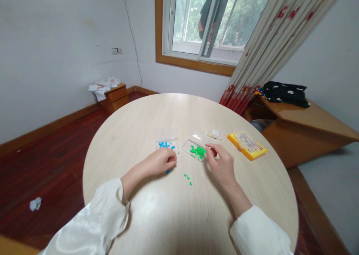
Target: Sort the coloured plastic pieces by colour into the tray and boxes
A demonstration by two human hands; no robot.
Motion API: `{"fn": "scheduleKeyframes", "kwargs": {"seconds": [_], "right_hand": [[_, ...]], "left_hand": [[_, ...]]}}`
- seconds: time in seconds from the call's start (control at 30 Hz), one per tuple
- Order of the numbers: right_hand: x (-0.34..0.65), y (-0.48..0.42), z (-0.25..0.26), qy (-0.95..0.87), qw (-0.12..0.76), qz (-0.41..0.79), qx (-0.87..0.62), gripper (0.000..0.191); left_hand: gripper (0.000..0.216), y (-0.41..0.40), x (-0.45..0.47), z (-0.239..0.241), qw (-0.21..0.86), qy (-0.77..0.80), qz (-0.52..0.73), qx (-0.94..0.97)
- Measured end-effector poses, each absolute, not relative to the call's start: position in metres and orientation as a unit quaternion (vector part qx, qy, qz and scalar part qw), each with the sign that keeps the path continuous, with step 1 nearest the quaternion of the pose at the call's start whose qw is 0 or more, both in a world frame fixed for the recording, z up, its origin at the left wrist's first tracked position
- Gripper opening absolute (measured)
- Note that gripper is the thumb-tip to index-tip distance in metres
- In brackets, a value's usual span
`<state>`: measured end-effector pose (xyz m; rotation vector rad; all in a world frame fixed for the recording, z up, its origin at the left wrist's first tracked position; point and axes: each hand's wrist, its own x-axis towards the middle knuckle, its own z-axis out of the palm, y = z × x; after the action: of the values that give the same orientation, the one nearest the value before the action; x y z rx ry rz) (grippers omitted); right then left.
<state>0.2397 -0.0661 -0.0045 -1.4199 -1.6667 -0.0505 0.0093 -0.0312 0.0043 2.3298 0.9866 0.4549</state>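
My left hand [164, 160] rests low over the table, its fingers curled together. A small blue piece [168, 171] lies just under its fingertips; whether the fingers grip anything is hidden. Right behind this hand stands a clear plastic box [177, 148] with several blue pieces [163, 145] in it. A second clear box [186, 149] contains a heap of green pieces [198, 151]. Thumb and forefinger of my right hand [221, 163] are drawn together at its right end; anything between them is too small to make out. Three green pieces [188, 178] lie loose on the tabletop between my hands.
The round wooden table [151, 217] carries a small clear packet [214, 134] and a yellow booklet or flat pack [248, 146] with a plastic bag on top. Beyond are a window, a patterned curtain [269, 42], a brown cabinet [311, 124] and a small drawer unit [117, 97]. Someone stands outside.
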Motion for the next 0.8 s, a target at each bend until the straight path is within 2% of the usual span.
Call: {"fn": "scheduleKeyframes", "kwargs": {"seconds": [0.13,0.23,0.63,0.8], "right_hand": [[0.236,-0.068,-0.008,-0.687,0.445,0.035,-0.574,0.02],[0.235,-0.069,-0.01,-0.692,0.438,0.045,-0.572,0.02],[0.232,-0.072,-0.004,-0.709,0.437,0.038,-0.553,0.019],[0.231,-0.074,-0.003,-0.734,0.422,0.069,-0.528,0.019]], "left_hand": [[0.013,-0.024,0.008,0.003,0.225,0.444,0.307,0.812],[0.012,-0.019,0.005,0.002,0.202,0.463,0.358,0.785],[0.015,-0.016,0.0,0.001,0.185,0.488,0.368,0.77],[0.033,-0.018,0.0,0.003,0.206,0.498,0.408,0.737]]}}
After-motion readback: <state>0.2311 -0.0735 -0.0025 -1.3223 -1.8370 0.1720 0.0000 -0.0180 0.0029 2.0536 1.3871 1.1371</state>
